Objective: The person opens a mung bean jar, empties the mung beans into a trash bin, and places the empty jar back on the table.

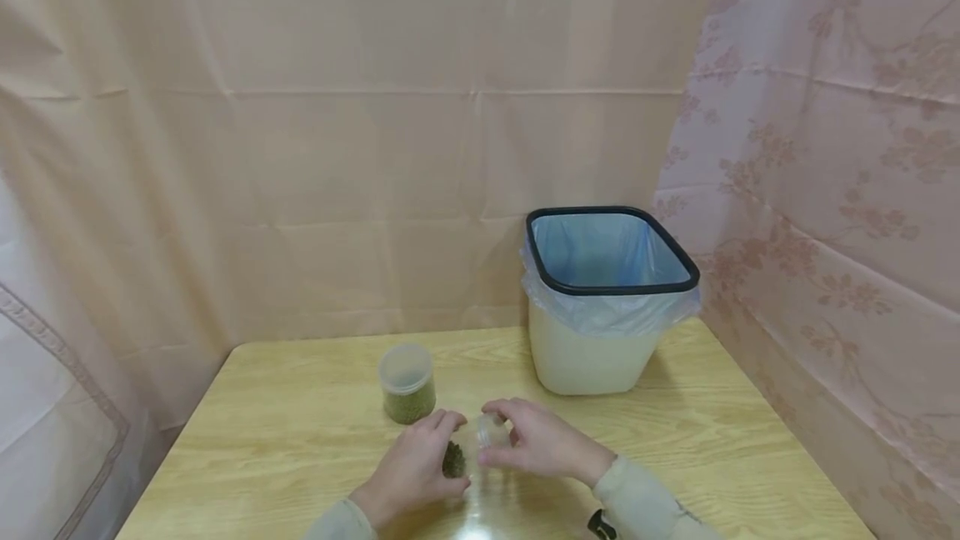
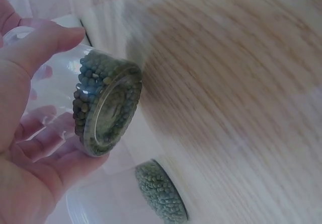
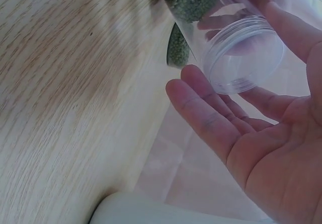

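Note:
A clear round jar [image 2: 63,83] with small green bean-like grains [image 2: 93,83] lies tipped sideways in my left hand [image 1: 423,465], its base facing left in the head view. The thumb and fingers of that hand grip the jar's sides near the grains. At the ridged end, which looks capped by a clear lid [image 3: 246,58], my right hand [image 1: 536,440] spreads its thumb and fairly straight fingers around the rim; firm contact is hard to make out. A second clear jar [image 1: 407,383], partly filled with green grains, stands upright just beyond my left hand.
A cream bin [image 1: 585,352] with a black rim and a bluish plastic liner stands at the table's back right. The wooden table [image 1: 300,432] meets a beige cloth [image 1: 360,190] behind. Flowered pink cloth [image 1: 840,215] hangs on the right.

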A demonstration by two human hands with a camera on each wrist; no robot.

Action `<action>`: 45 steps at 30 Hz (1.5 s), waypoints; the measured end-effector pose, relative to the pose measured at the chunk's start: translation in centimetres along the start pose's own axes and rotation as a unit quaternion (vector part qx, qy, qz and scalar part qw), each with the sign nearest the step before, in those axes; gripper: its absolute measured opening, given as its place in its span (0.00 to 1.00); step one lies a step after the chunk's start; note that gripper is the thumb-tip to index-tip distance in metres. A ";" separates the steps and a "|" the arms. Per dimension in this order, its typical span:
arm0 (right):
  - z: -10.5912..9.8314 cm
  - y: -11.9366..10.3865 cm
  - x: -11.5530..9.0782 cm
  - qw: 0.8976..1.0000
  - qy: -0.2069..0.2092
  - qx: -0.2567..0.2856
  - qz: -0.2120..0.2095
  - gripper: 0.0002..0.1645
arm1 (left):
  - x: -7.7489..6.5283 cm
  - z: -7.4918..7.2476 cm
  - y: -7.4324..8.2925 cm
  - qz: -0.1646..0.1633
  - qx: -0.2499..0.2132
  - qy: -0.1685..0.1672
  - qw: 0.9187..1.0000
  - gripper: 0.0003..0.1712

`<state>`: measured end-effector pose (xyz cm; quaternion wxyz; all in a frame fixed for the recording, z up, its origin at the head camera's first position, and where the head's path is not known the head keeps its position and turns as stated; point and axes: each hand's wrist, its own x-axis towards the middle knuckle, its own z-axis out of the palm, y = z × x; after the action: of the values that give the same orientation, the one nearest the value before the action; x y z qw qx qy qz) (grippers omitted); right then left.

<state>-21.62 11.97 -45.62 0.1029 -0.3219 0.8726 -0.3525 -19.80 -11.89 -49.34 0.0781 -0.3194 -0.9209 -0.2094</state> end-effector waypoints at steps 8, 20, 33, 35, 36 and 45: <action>-0.3 -0.4 0.0 1.000 -0.008 -0.002 0.017 0.45 | 0.3 -0.2 -0.3 -0.007 -0.013 -0.020 1.000 0.42; -0.4 -0.2 -0.2 0.999 -0.012 -0.038 -0.032 0.41 | 0.8 -1.2 -0.1 -0.007 -0.021 -0.075 0.997 0.42; -0.5 0.5 -0.1 0.999 -0.018 0.007 -0.034 0.48 | 0.9 -0.6 -0.6 0.005 -0.004 -0.045 0.999 0.41; -0.6 0.5 0.0 1.000 -0.015 0.026 -0.002 0.50 | 0.9 -0.6 -0.6 0.008 0.001 -0.041 0.999 0.41; -0.8 0.5 0.0 0.999 -0.014 0.032 0.010 0.50 | 0.9 -0.5 -0.6 0.010 0.004 -0.040 0.999 0.41; -0.7 0.2 0.7 0.999 -0.026 0.013 0.032 0.50 | 0.9 -0.4 -0.8 0.024 0.014 -0.035 0.999 0.41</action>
<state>-22.56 12.08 -45.21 0.1410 -0.3012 0.8748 -0.3524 -20.97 -12.16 -48.99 0.0553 -0.3471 -0.9180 -0.1835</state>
